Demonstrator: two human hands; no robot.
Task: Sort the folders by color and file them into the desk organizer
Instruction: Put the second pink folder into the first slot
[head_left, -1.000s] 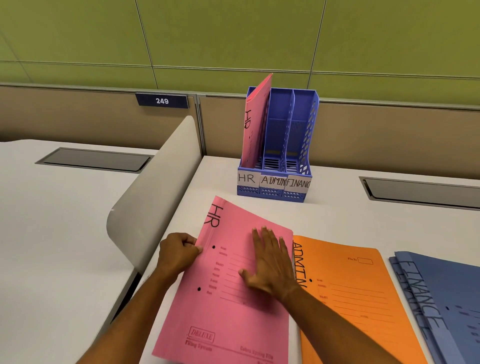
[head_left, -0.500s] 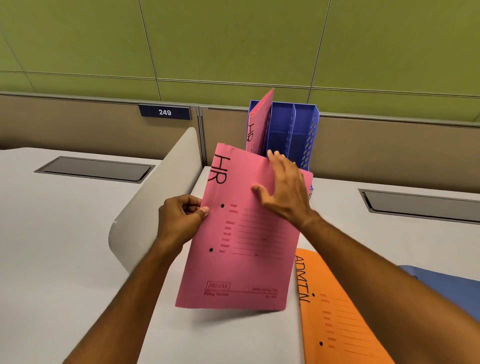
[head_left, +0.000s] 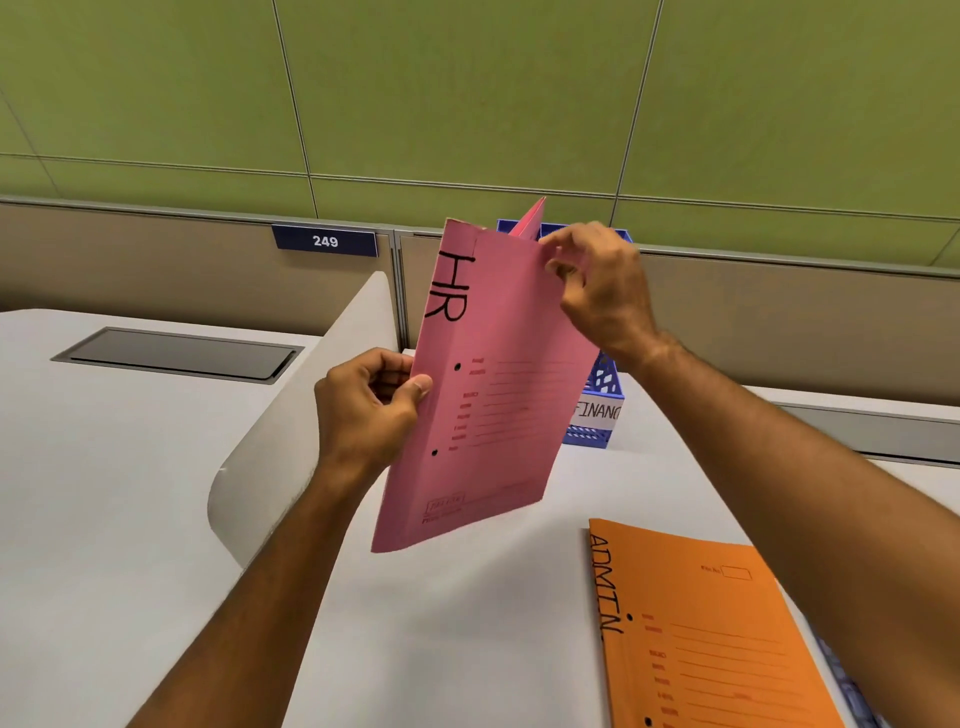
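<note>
A pink folder marked HR (head_left: 483, 395) is held upright in the air in front of the blue desk organizer (head_left: 597, 410), hiding most of it. My left hand (head_left: 369, 410) pinches the folder's left edge. My right hand (head_left: 597, 286) grips its upper right edge. The tip of another pink folder (head_left: 530, 221) sticks up out of the organizer behind. Only the organizer's FINANCE label and right side show. An orange ADMIN folder (head_left: 711, 634) lies flat on the desk at the lower right, with a sliver of blue folder (head_left: 847, 686) beside it.
A curved white desk divider (head_left: 291, 431) stands to the left of my left hand. Grey cable hatches (head_left: 176, 353) are set into the desks. A beige partition with a 249 sign (head_left: 324, 240) and a green wall rise behind the organizer.
Both hands have lifted the pink HR folder off the desk and raised it upright toward the organizer. My right hand shifted from flat on the cover to gripping the top edge.
</note>
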